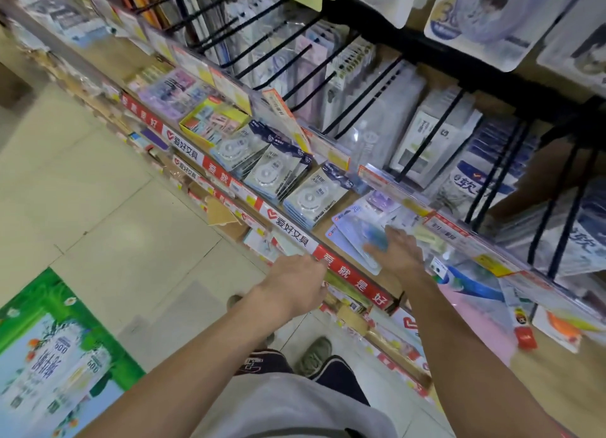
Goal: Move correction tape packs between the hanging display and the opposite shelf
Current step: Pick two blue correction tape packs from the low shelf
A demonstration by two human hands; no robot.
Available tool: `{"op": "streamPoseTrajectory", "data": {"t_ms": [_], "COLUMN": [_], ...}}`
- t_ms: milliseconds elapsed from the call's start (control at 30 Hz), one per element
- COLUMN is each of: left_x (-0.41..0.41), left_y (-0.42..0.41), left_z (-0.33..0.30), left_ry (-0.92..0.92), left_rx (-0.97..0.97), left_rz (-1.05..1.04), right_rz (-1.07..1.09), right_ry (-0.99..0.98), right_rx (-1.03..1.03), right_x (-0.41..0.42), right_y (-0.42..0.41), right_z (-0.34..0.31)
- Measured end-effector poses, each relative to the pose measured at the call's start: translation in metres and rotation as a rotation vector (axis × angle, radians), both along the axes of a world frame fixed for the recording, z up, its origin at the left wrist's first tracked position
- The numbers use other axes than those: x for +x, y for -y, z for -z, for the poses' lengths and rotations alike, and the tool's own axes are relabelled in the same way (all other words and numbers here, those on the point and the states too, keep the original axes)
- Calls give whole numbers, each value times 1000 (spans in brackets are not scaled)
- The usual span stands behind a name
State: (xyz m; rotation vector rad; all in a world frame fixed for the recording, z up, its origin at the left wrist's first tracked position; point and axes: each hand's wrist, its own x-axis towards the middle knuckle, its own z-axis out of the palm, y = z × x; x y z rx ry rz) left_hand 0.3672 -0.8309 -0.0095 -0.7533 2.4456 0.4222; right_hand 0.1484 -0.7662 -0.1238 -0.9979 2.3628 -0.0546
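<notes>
Head view: your right hand (395,245) lies with fingers spread on the flat correction tape packs (352,237) near the front edge of the shelf (352,278), gripping nothing, while your left hand (296,285) rests on that edge, its fingers hidden, so I cannot tell its grip. The packs look light, stiff and slick, so pinch one by its card edge. The red edge strip reads 爱好文具.

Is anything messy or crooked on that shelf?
A bit. The blue packs under the right hand lie fanned out and crooked, one corner poking past the shelf edge, while the white correction tape stacks beside them sit tidy. A price tag holder above also tilts askew.
</notes>
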Motion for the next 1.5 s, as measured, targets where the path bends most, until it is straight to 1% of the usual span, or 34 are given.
{"op": "streamPoseTrajectory", "data": {"t_ms": [200, 433, 500, 600, 667, 700, 833, 900, 1000, 1100, 1200, 1300, 1500], "left_x": [-1, -4, -7, -12, -15, -18, -29, -38, -56, -72, -85, -92, -110], "left_y": [1, 7, 8, 8, 6, 6, 8, 9, 12, 10, 1, -5, -24], "left_z": [3, 8, 10, 14, 17, 20, 37, 44, 59, 84, 100, 110, 139], "left_ry": [-15, -9, 2, 3, -12, -17, 26, 61, 88, 57, -40, -106, -130], "left_rx": [15, 1, -9, -16, -16, -11, 57, 82, 116, 96, 14, 1, 15], "left_rz": [-7, -20, -22, -30, -41, -45, -63, -60, -111, -205, -324, -448, -662], "right_rz": [61, 175, 264, 390, 415, 425, 486, 500, 541, 571, 671, 741, 887], "right_ry": [36, 124, 239, 506, 607, 628, 575, 556, 609, 638, 650, 641, 573], "right_rx": [-32, -147, -205, -352, -410, -420, -452, -519, -625, -691, -739, -787, -825], "right_x": [-2, -4, -7, -8, -8, -9, -14, -14, -9, 0, 9, 18, 39], "right_y": [-2, -1, -3, -9, -16, -20, -48, -66, -89, -109, -127, -140, -161], "right_z": [4, 3, 7, 7, 5, 6, 7, 1, -10, -26, -34, -34, -37]}}
